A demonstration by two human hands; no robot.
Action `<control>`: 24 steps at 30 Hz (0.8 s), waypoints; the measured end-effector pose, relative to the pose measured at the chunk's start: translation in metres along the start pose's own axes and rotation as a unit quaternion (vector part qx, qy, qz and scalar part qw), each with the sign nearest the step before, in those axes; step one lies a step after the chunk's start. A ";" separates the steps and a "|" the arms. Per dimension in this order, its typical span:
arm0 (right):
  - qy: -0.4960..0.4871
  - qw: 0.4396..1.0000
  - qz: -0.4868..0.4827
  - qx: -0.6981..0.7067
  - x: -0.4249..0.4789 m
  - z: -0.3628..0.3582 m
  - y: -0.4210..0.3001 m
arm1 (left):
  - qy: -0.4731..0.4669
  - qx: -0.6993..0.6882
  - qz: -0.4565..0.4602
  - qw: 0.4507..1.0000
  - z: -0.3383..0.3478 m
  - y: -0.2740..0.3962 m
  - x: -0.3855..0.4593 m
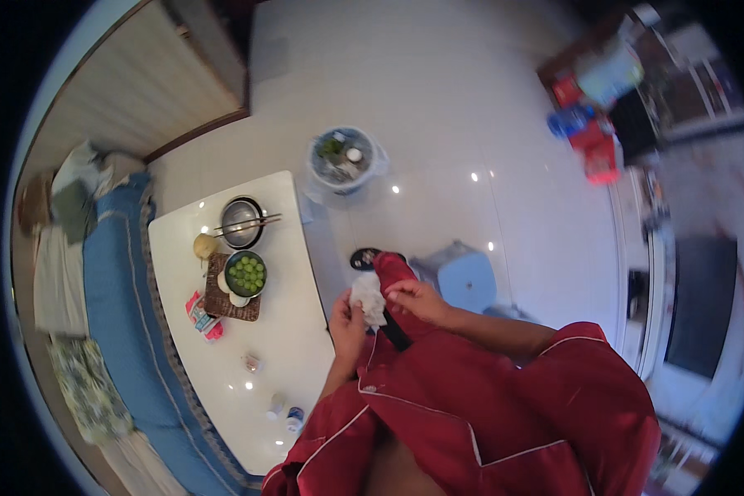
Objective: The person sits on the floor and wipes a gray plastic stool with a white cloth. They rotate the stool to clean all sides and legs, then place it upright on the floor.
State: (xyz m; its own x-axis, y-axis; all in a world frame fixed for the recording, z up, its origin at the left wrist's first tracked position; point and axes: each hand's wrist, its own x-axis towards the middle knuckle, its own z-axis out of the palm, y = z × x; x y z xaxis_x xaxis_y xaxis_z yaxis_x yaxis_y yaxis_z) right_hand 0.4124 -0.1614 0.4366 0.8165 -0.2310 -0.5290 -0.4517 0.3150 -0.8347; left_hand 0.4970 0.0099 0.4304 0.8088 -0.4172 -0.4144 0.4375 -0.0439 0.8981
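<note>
Between my hands, in front of the red clothing I wear, is a crumpled white tissue or thin cloth [368,300]. My left hand [349,322] grips its left side between thumb and fingers. Close to its right edge is my right hand [416,301], fingers bent together; whether it pinches a bit of the white piece cannot be told. On the white table [279,347] to the left, a bowl of green grapes [246,274] rests on a brown woven tray [248,310]. Behind it stands a metal bowl [240,223] with chopsticks [248,224] across it, beside a yellowish round fruit [205,247].
A lined waste bin [342,160] stands on the floor past the table. A blue plastic stool [468,284] is just right of my legs. A blue-covered sofa [121,297] runs along the table's left side. Red and blue items [586,130] lie at the upper right.
</note>
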 end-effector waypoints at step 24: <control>0.240 0.850 0.032 0.468 -0.229 -0.056 0.168 | -0.419 0.317 -0.002 0.851 0.146 -0.098 -0.166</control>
State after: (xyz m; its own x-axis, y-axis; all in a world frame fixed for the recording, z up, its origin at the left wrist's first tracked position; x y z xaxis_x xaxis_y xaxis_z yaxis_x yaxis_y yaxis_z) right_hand 0.1299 -0.1076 0.4091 0.4587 -0.4635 -0.7582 0.1774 0.8838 -0.4330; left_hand 0.2626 -0.0491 0.4331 0.1280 -0.9046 -0.4065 -0.0757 -0.4176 0.9055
